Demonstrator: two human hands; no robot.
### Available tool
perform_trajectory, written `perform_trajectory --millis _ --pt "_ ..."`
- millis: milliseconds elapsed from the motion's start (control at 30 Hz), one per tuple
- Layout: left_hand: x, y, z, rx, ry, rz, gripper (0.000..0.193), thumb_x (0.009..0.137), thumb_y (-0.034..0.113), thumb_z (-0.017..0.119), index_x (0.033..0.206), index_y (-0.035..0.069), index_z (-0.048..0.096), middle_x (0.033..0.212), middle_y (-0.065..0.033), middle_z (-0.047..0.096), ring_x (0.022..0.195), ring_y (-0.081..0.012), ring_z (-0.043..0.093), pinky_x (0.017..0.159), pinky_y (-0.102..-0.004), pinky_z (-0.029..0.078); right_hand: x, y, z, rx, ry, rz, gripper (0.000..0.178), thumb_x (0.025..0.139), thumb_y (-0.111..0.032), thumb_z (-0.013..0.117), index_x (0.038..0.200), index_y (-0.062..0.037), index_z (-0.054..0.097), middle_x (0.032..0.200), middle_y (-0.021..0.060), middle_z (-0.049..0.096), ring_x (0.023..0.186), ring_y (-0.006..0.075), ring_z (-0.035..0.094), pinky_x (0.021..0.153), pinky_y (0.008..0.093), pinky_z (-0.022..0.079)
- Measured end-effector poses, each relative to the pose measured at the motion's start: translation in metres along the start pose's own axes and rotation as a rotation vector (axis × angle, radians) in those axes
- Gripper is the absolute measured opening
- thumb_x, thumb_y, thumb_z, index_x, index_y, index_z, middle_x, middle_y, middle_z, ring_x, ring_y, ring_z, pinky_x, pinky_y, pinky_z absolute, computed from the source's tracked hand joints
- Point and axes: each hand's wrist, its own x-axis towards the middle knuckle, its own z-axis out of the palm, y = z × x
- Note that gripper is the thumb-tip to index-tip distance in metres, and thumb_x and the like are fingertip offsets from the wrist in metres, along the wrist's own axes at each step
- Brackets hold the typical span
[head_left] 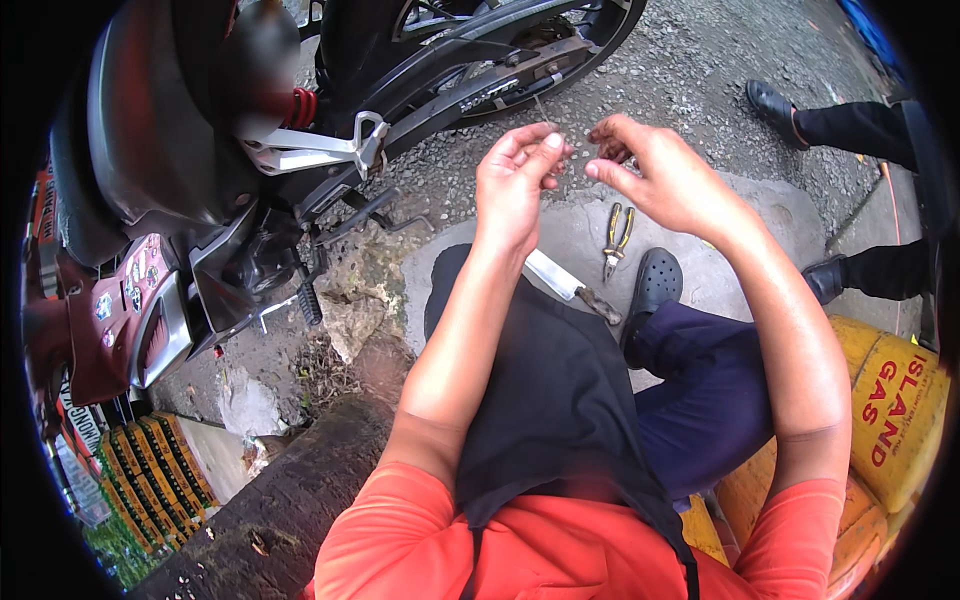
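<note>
My left hand [520, 170] is raised in front of me, thumb and fingers pinched on a thin wire-like strand [541, 108] that sticks up from the fingertips. Across a small gap, my right hand [655, 170] has its fingers curled and its thumb held apart; nothing shows between them. Dark smudges mark its fingertips. On the concrete below the hands lie pliers [618, 238] with yellow and black handles. Beside them is a knife [553, 274] with a wide pale blade and a dark handle, partly covered by my left arm and black apron.
A motorcycle [150, 200] fills the left side, its rear wheel [610, 30] at the top. Another person's dark shoes [772, 112] are at the right. Yellow gas cylinders [895, 410] stand at the lower right, and a dark log [270, 500] lies at the lower left.
</note>
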Motion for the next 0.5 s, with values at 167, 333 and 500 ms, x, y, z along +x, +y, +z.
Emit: perform_trajectory --millis 167,333,500 --pt "0.018 -0.003 0.001 -0.414 0.062 -0.012 0.012 0.093 0.007 0.062 0.105 0.006 0.057 0.100 -0.0108 0.066 0.084 -0.0163 0.062 0.073 -0.0268 0.050 0.003 -0.005 0.014 0.107 -0.122 0.163 0.028 0.095 -0.017 0.059 0.114 0.0038 0.060 0.085 0.0164 0.068 0.080 0.0284 0.069 0.074 0.0388 0.054" --pt "0.056 -0.006 -0.006 -0.435 0.174 -0.021 0.014 0.095 0.010 0.062 0.106 0.005 0.056 0.097 -0.0106 0.065 0.086 -0.0191 0.062 0.073 -0.0302 0.053 0.004 -0.001 0.005 -0.090 0.182 0.080 0.027 0.093 -0.011 0.053 0.114 0.0032 0.062 0.099 0.0247 0.068 0.097 0.0395 0.065 0.086 0.0469 0.050" --pt "0.131 -0.013 -0.029 -0.266 0.276 -0.019 0.018 0.096 0.007 0.056 0.113 0.005 0.051 0.090 -0.0135 0.065 0.067 -0.0189 0.062 0.053 -0.0257 0.052 -0.012 0.003 -0.007 -0.149 0.139 0.142 0.028 0.094 -0.012 0.051 0.114 0.0024 0.064 0.098 0.0261 0.067 0.097 0.0390 0.066 0.088 0.0461 0.051"
